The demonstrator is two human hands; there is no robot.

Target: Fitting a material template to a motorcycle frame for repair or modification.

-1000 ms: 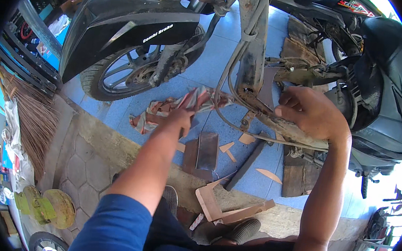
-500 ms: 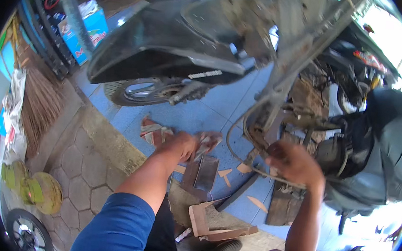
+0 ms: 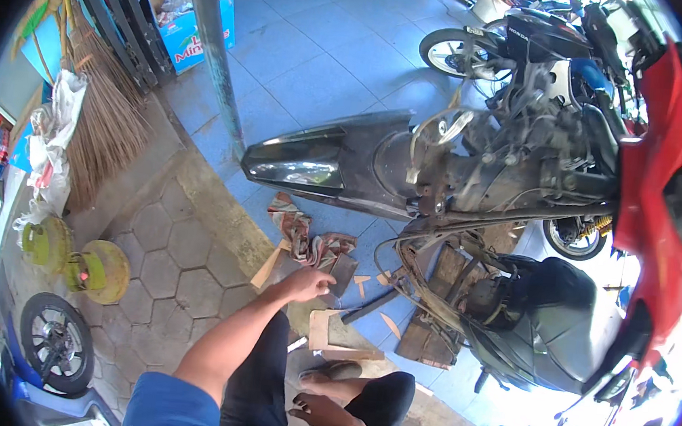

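My left hand (image 3: 307, 285) reaches out over the floor, its fingers loosely bent and nothing visible in them. Its fingertips are beside a dark flat rectangular piece (image 3: 343, 272); whether they touch it I cannot tell. Just beyond lies a crumpled red-and-white rag (image 3: 297, 230) on the blue tiles. My right hand (image 3: 319, 411) hangs low between my bent legs, fingers apart and holding nothing. In front stands a partly stripped motorcycle with a glossy black tail fender (image 3: 305, 164), a bare frame rail (image 3: 519, 218) and loose cables.
Cardboard pieces (image 3: 321, 329), a dark strip (image 3: 369, 306) and a wooden board (image 3: 430, 338) lie near my feet. At left are a twig broom (image 3: 104, 123), green gas cylinders (image 3: 101, 271) and a wheel (image 3: 58, 342). A post (image 3: 212, 60) stands beside the fender.
My left hand has let go of the rag and drawn back toward me. My right hand has left the motorcycle frame and dropped between my legs. The view has shifted.
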